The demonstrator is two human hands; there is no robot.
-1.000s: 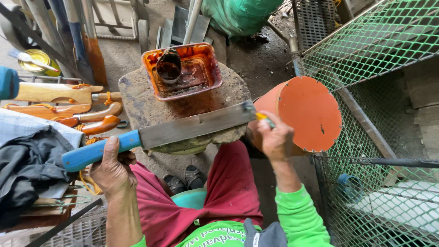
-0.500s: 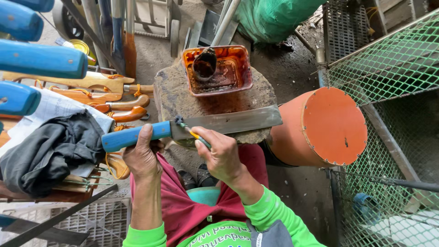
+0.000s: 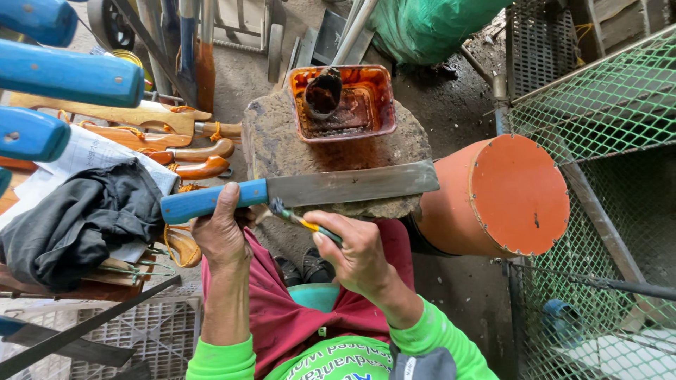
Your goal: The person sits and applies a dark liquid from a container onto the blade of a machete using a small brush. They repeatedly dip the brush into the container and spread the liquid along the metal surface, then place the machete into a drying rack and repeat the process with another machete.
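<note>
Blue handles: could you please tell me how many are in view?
4: one on the knife in the left hand, three stacked at upper left. Others may be hidden.

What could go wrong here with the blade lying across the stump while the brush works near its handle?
The long flat steel blade with the blue handle overhangs the round stone-like block; held only by the left hand, it may tip. The right hand works a small green and yellow brush close to the blade's edge, so a slip might cut fingers. The orange rectangular tray of dark liquid sits near the block's rim and could spill if bumped.
</note>
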